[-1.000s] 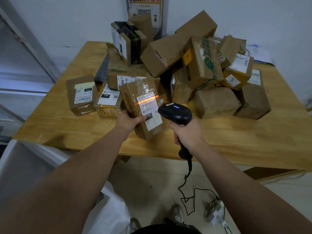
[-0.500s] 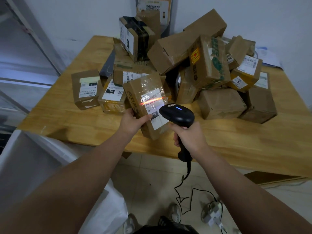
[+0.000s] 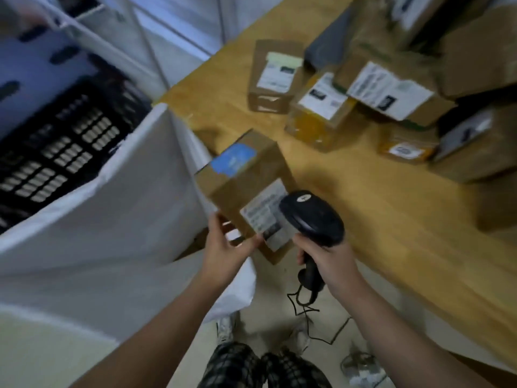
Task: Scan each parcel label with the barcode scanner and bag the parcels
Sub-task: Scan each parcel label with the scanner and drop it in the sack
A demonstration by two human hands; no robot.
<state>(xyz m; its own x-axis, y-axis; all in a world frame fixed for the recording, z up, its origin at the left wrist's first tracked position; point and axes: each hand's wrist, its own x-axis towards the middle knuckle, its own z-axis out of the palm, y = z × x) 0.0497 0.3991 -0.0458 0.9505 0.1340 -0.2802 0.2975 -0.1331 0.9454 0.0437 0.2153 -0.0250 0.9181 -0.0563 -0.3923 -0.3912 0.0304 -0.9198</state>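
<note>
My left hand (image 3: 226,247) grips the near end of a brown cardboard parcel (image 3: 240,180) with a white label (image 3: 264,217) and a blue sticker. The parcel hangs over the table's left front corner, beside the open white bag (image 3: 117,214). My right hand (image 3: 327,261) holds the black barcode scanner (image 3: 310,217) by its handle, its head close over the parcel's label. No scan line shows on the label. The frame is blurred by motion.
Several more labelled parcels (image 3: 319,110) are piled on the wooden table (image 3: 391,214) at the upper right. A black crate (image 3: 56,152) sits behind the bag at left. The scanner cable (image 3: 307,312) trails on the floor by my feet.
The view has swung left and down toward the white bag. My left hand has carried the parcel off the pile area to the table's corner near the bag; the red scan line is gone.
</note>
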